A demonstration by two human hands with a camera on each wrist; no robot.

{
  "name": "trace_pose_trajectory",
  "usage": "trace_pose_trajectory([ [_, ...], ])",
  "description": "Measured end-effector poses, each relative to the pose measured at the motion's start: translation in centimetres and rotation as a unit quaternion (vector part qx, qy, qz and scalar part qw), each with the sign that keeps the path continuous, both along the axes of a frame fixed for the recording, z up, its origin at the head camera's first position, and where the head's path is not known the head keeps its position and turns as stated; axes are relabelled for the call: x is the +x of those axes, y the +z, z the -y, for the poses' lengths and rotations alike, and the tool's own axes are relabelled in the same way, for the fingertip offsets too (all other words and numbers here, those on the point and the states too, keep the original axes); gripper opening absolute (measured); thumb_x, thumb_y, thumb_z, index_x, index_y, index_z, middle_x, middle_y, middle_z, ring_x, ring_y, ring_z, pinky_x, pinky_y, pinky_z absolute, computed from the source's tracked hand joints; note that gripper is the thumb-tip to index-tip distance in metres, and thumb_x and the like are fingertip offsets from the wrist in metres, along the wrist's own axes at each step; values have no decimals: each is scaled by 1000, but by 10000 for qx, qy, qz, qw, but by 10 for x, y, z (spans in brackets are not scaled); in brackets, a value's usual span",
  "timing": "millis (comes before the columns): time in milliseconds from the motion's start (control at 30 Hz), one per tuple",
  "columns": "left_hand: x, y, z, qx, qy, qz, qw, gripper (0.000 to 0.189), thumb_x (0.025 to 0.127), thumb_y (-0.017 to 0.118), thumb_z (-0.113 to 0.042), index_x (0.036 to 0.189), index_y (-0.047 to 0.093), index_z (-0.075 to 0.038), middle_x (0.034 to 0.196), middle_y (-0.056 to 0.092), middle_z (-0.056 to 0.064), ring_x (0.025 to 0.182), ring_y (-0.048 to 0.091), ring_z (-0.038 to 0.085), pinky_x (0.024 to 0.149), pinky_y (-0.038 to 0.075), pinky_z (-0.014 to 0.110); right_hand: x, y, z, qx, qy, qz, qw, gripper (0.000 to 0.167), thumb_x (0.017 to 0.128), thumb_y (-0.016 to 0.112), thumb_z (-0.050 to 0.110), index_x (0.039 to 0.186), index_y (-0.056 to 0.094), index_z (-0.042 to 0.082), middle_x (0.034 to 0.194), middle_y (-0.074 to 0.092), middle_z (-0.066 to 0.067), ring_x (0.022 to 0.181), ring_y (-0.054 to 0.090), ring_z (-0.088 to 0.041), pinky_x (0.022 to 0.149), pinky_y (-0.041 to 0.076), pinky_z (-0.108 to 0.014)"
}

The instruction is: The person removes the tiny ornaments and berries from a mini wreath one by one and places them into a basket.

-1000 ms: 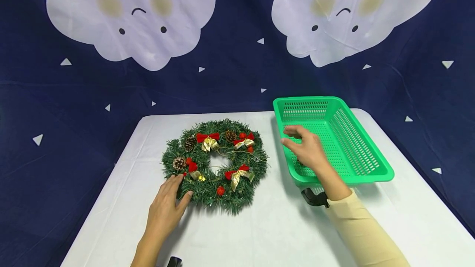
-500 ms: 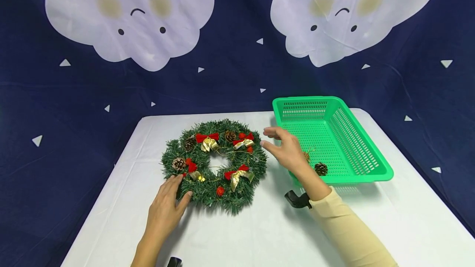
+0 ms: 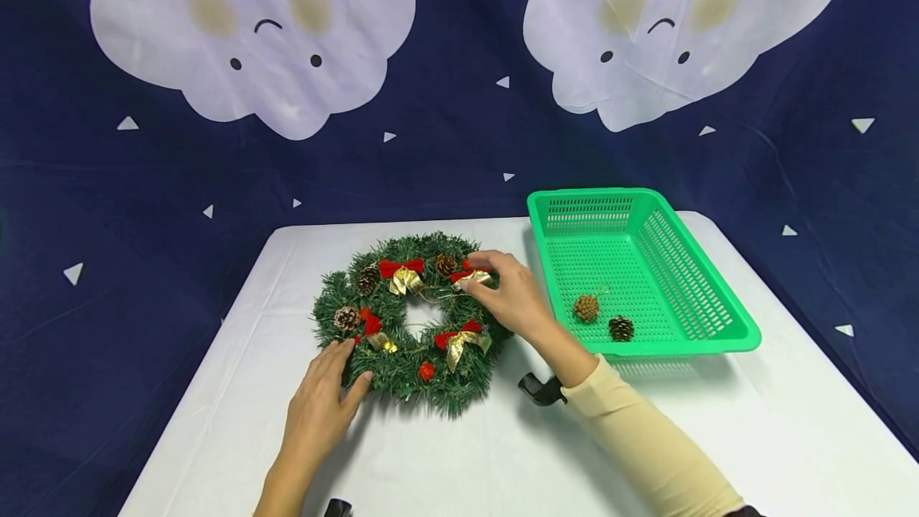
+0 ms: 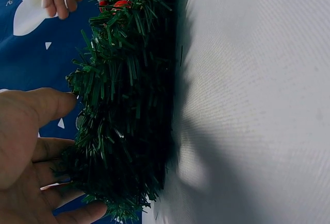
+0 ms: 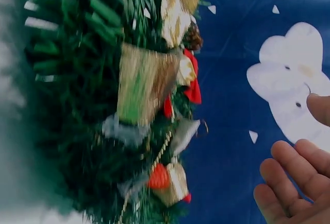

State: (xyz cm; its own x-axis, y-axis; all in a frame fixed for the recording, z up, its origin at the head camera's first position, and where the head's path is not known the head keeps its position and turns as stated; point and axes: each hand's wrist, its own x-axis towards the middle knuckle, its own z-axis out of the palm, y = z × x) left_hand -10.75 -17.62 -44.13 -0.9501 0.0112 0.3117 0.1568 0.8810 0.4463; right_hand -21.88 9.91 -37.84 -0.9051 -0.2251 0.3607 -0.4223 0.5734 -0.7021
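A green Christmas wreath [image 3: 402,377] lies on the white table, decorated with red-and-gold bows [image 3: 402,270], pine cones [image 3: 347,317] and small red balls [image 3: 427,371]. At its lower left edge, my left hand [image 3: 319,397] rests with fingers spread against the greenery; the left wrist view shows the thumb and fingertips touching the needles. Over the wreath's upper right part hovers my right hand [image 3: 513,297], thumb and fingers apart, near a bow there that it partly covers. Nothing shows between the fingers of the right hand [image 5: 299,183] in the right wrist view.
To the right stands a green plastic basket [image 3: 718,286]. Inside it, near the front left corner, lie a dark pine cone [image 3: 621,329] and a brown bumpy ball [image 3: 585,308]. Behind the table hangs a dark blue cloth with clouds [image 3: 459,158].
My right hand has moved left from above the basket to above the wreath, uncovering the pine cone and brown ball. My left hand and the wreath have stayed in place.
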Motion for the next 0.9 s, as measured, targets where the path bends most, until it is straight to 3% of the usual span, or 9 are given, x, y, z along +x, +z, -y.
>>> trace_pose_trajectory([
  [500,0,-1,0,45,-5,-78,10000,59,89,64,-31,138,46,-2,138,51,20,131,43,37,101,41,58,3,0,53,-54,282,93,9995,44,84,71,32,123,59,16,118,65,0,112,58,-20,95,48,-43],
  [900,0,0,0,32,-23,-106,9999,59,89,64,-31,137,47,-2,137,51,20,130,43,37,100,42,58,7,-6,83,263,586,57,9979,43,86,68,35,124,59,17,122,64,1,113,57,-17,93,50,-37],
])
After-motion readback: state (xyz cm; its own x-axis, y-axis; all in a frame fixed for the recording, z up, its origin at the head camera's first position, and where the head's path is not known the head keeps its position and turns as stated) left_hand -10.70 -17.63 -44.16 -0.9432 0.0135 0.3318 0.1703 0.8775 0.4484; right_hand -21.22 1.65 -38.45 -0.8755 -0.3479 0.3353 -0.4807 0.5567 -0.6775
